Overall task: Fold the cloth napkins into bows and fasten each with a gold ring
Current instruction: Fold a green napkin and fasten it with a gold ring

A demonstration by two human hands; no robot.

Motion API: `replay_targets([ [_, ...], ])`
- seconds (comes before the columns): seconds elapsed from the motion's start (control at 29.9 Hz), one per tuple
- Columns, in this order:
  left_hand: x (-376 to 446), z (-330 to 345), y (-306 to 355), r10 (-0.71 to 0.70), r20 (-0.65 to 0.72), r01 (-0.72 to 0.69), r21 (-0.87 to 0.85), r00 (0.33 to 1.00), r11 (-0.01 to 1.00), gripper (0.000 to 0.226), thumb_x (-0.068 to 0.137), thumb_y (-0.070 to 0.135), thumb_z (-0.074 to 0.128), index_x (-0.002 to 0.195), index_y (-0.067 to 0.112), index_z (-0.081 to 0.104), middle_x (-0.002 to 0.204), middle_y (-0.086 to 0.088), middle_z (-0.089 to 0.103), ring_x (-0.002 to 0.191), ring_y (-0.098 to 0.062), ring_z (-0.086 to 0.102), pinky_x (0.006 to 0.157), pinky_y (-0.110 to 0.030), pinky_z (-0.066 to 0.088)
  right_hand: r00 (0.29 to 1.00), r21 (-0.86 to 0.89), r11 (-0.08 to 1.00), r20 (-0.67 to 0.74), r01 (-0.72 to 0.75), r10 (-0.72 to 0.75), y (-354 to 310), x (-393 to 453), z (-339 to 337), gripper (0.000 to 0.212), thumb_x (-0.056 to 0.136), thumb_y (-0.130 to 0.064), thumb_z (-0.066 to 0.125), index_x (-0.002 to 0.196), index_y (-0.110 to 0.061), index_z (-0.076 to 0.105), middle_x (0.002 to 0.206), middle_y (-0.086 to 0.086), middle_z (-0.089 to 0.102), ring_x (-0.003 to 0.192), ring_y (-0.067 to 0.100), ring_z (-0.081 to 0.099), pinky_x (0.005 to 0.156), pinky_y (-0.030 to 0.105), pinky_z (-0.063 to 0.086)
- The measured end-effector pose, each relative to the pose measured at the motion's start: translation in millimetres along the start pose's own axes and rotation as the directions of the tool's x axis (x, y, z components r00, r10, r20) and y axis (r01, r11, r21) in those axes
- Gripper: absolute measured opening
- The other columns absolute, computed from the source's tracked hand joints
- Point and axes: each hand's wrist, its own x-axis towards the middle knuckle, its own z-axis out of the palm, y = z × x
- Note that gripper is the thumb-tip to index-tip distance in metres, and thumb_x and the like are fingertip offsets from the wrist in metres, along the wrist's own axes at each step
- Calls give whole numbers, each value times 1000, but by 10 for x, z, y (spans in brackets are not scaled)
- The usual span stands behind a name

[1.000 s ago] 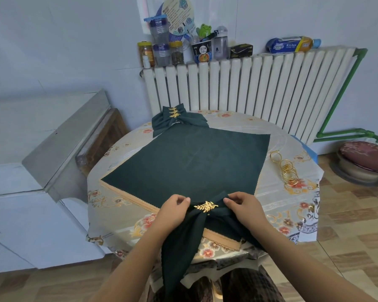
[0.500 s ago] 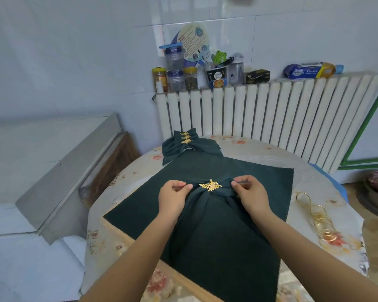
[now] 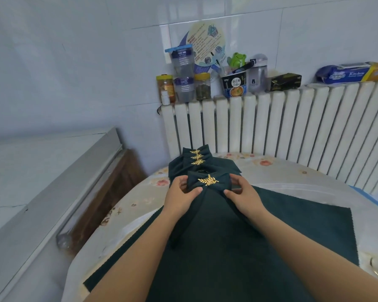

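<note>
Both hands and the ringed bow have gone from the near edge of the worktop [image 3: 297,171] to its far side, now right up against the finished pile. Left hand [image 3: 179,194] pinches the bow's left wing between thumb and curled fingers; right hand [image 3: 241,194] does the same on the right wing. New bow [image 3: 207,182] sits at frame centre, its gold leaf ring [image 3: 208,181] facing up, tail cloth trailing back toward the camera between the forearms. Gripping by the two wings probably keeps the folds from slipping out of the ring while it is set down. Stack of finished bows [image 3: 196,156] lies just behind, against the radiator [image 3: 271,127], three gold rings showing; count of bows underneath hard to tell. Flat napkins [image 3: 303,232] spread across lower frame, likely staged there for the next fold; how many layers cannot be told. Whether the new bow already touches the stack is hidden by the hands. Something pale and shiny at lower right edge is cut off, unclear. Jars and clutter on radiator top, not involved.
</note>
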Motion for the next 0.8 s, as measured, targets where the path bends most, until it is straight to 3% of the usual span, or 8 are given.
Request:
replay_targets([
  [0.13,432,48,-153,-5,48,0,94,999,996,86,74,20,79,144,19,28,146,1,39,133,-16,39,108,-30,32,998,-92,996,65,-1,7,56,457,201,71,83,-25,68,141,-38,30,133,-12,51,119,14,53,108,47,34],
  [0.27,952,132,-294,-1,21,-4,225,1000,974,94,75,21,78,148,23,19,151,2,31,137,-20,32,112,-37,30,997,-193,981,77,28,-14,83,984,351,79,83,-24,68,146,-34,22,144,-9,41,129,16,44,111,47,27],
  [0.4,1365,214,-416,31,-13,-24,345,999,938,90,79,26,73,149,26,16,152,2,30,139,-23,30,114,-46,25,998,-327,943,49,62,-48,116,1374,471,82,84,-27,66,149,-31,16,151,-8,30,134,18,37,111,44,23],
  [0.5,1524,271,-570,3,-29,10,446,1000,895,83,86,28,66,150,27,12,154,2,27,139,-27,28,115,-45,21,997,-392,917,58,71,-52,235,1520,580,79,86,-26,63,149,-31,14,151,-6,30,135,17,35,111,41,20],
  [0.6,1566,356,-728,36,1,-30,544,999,838,78,91,27,59,151,26,8,156,4,21,141,-21,24,114,-42,14,995,-489,867,87,92,-57,409,1616,655,73,91,-28,55,150,-29,10,153,-5,28,138,17,30,112,41,17],
  [0.8,1791,387,-756,110,-47,-52,656,993,753,74,93,23,55,151,23,9,151,0,29,139,-18,26,111,-38,19,987,-665,730,140,154,-80,459,1825,704,63,99,-25,37,151,-26,2,156,-5,18,138,21,22,112,43,14],
])
